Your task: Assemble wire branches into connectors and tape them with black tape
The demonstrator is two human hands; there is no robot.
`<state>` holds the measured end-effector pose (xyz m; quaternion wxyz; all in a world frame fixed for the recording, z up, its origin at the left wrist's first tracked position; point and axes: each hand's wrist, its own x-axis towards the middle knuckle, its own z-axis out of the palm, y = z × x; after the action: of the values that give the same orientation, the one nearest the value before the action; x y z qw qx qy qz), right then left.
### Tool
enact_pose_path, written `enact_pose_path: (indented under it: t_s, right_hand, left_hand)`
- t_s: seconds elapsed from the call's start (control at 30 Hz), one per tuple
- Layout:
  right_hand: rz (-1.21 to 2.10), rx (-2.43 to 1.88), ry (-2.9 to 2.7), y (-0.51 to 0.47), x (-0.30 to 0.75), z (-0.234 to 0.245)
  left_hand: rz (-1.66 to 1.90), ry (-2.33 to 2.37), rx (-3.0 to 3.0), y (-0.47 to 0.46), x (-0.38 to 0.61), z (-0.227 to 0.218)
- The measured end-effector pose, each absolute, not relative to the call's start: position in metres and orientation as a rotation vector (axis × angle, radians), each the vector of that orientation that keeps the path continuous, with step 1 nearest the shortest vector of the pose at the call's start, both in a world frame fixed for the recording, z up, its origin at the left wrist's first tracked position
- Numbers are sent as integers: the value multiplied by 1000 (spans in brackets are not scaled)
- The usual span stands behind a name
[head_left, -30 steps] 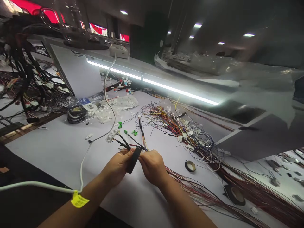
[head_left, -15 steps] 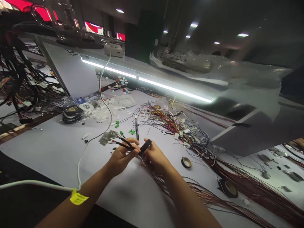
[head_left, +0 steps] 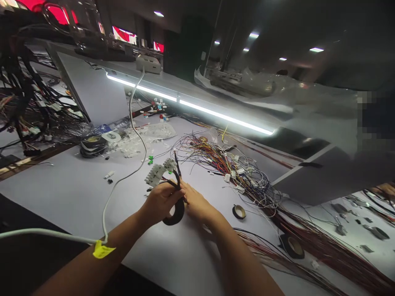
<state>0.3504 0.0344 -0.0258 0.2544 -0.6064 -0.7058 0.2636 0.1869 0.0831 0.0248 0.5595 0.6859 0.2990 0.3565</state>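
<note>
My left hand [head_left: 160, 202] is closed, thumb and fingers pinching a black-taped wire harness [head_left: 177, 177]. White connectors [head_left: 155, 175] on its branches stick up beyond the knuckles. A roll of black tape [head_left: 176, 214] hangs just under the left fingertips, its ring facing me. My right hand [head_left: 197, 203] presses against the harness from the right, fingers together along the wires; its fingertips are partly hidden behind the bundle.
Green connectors [head_left: 150, 159] lie beyond my hands. A tangle of coloured wires [head_left: 222, 160] runs along the right. Tape rolls [head_left: 239, 211] rest nearby. A white cable [head_left: 103, 218] with a yellow tag [head_left: 103, 250] crosses at left. Plastic bags [head_left: 132, 144] lie behind; a light bar [head_left: 225, 118] hangs above.
The tape roll has gone from my right fingers to hanging below the left fingertips. The white connectors have swung up and right. My right hand has moved in against the harness.
</note>
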Motion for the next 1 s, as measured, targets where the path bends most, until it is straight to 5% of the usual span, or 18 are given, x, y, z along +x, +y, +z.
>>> enact_pose_path:
  t_s: [0.27, 0.43, 0.77, 1.0]
  right_hand:
    - [491, -1757, -1970, 18, 364, -51]
    - [331, -1370, -1810, 4, 340, -51]
    - [1119, -1349, -794, 18, 337, -50]
    - [448, -1284, -1491, 0, 339, -44]
  left_hand:
    - [777, 715, 1622, 75, 181, -1]
    - [738, 883, 1579, 84, 173, -5]
    - [852, 624, 1819, 95, 183, -3]
    - [751, 824, 2284, 111, 193, 7]
